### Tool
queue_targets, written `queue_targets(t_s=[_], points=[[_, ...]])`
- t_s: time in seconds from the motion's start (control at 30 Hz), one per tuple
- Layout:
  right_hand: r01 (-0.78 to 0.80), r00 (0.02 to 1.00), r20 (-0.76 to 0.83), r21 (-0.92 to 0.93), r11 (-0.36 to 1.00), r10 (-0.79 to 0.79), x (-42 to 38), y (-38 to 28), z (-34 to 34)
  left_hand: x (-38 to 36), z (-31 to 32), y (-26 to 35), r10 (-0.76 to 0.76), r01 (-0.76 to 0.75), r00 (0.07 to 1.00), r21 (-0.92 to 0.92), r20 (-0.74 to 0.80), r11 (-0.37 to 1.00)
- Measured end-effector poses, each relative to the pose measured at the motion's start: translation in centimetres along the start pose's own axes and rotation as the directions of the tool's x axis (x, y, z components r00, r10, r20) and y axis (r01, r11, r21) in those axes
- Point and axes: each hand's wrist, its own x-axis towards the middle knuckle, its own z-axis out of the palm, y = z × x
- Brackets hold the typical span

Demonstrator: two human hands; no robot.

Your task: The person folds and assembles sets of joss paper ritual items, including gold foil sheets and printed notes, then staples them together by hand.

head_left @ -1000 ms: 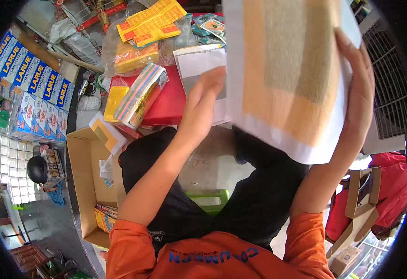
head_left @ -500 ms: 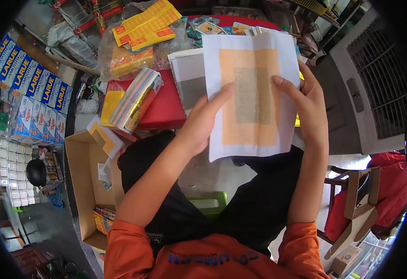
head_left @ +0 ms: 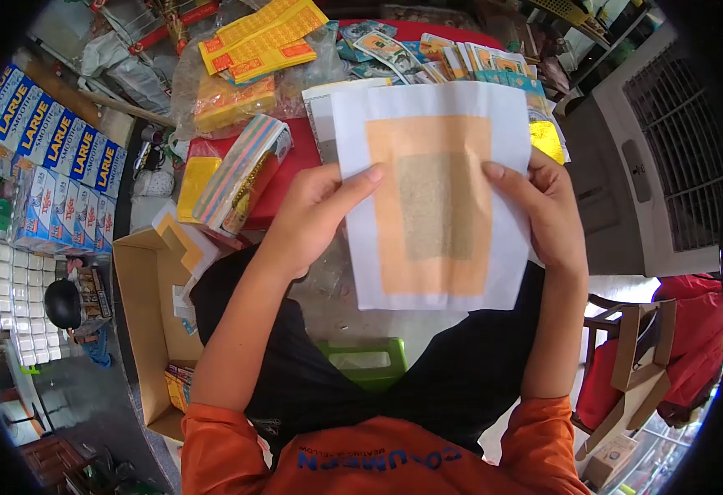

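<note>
A white paper sheet (head_left: 434,206) with an orange rectangle and a grey-gold square at its middle is spread upright over my lap. My left hand (head_left: 316,206) pinches its left edge, thumb on the front and fingers behind. On the opposite edge my right hand (head_left: 550,202) grips it the same way. Behind the sheet, the red table (head_left: 300,161) bears a bundle of striped paper (head_left: 242,173), yellow printed papers (head_left: 266,41) and a spread of banknote-like papers (head_left: 460,62). Shiny gold paper (head_left: 547,142) shows just past my right hand.
At my left stands an open cardboard box (head_left: 151,330) with a few papers in it. Stacked beer cartons (head_left: 56,140) line the far left. A green plastic stool (head_left: 370,363) is between my legs. At right are a chair with red cloth (head_left: 692,330) and a cardboard piece (head_left: 638,355).
The sheet has come lower and closer to me, and is spread flatter. Both hands have moved down with it, the left one also outward to the left. More of the banknote-like papers show.
</note>
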Motion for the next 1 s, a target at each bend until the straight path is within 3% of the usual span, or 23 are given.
queue_targets(t_s=[0.1, 0.2, 0.3, 0.43, 0.6, 0.73, 1.0], points=[[0.080, 0.993, 0.087, -0.066, 0.995, -0.075, 0.0, 0.6, 0.2, -0.6, -0.6, 0.5, 0.031, -0.032, 0.999, 0.142, 0.007, 0.989], [-0.057, 0.983, 0.171, -0.077, 0.995, 0.070, -0.4, 0.0, 0.5, -1.6, -1.5, 1.1, 0.023, -0.015, 0.999, 0.244, -0.028, 0.970], [-0.059, 0.969, 0.238, -0.061, 0.996, 0.072, -0.5, 0.1, 0.9, -2.3, -2.6, 1.3, 0.022, 0.004, 0.996, 0.271, -0.092, 0.962], [-0.047, 0.967, 0.247, -0.067, 0.997, 0.062, -0.4, 0.7, 1.0, -2.4, -4.0, 0.6, -0.001, 0.018, 0.998, 0.259, -0.069, 0.966], [-0.071, 0.964, 0.255, -0.048, 0.996, 0.081, -0.4, 0.6, 1.2, -2.5, -2.6, 1.1, 0.096, -0.083, 0.988, 0.106, -0.124, 0.991], [-0.089, 0.965, 0.251, 0.023, 0.996, 0.081, -0.4, 1.1, 1.3, -2.1, -3.8, 0.6, 0.083, -0.071, 0.994, 0.158, -0.074, 0.985], [-0.078, 0.968, 0.239, 0.015, 0.997, 0.072, -0.3, 1.1, 1.7, -2.6, -4.4, 0.9, 0.111, -0.107, 0.992, 0.074, -0.053, 0.991]])
